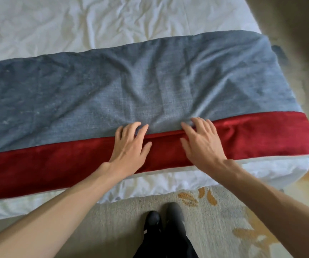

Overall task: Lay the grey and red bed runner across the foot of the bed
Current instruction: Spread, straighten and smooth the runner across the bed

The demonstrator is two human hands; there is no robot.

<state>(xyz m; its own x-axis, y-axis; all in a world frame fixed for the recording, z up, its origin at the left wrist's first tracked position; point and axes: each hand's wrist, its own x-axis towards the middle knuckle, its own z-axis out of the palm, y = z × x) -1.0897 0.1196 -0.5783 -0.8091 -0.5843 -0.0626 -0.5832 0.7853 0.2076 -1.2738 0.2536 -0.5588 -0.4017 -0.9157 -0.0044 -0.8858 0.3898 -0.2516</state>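
Pale carpet (112, 220) with orange motifs runs under the person's dark shoes (152, 219), and from the head view, the only one given, the white bed (112, 25) fills everything beyond it. The bed runner (66, 90) already lies across the foot of the bed. Its red band (261, 135) is on the near side and its grey panel (187, 75) on the far side. The end to the right of the band's middle drops over the mattress edge. The likely trouble is in the cloth: creases fan through the grey panel just beyond the red band, and a small ridge stands on the seam between the hands. If the palms push forward rather than outward, that ridge could fold over and set. A hard drag could also pull the whole runner crooked or rumple the sheet beneath. The left hand (129, 148) lies flat with its palm on the red band, fingers (144, 128) spread and only slightly bent, tips on the grey just past the seam. The right hand (202, 142) rests likewise on the band, fingers (196, 121) splayed, tips at the seam ridge. Neither hand grasps anything; both merely press on the runner.
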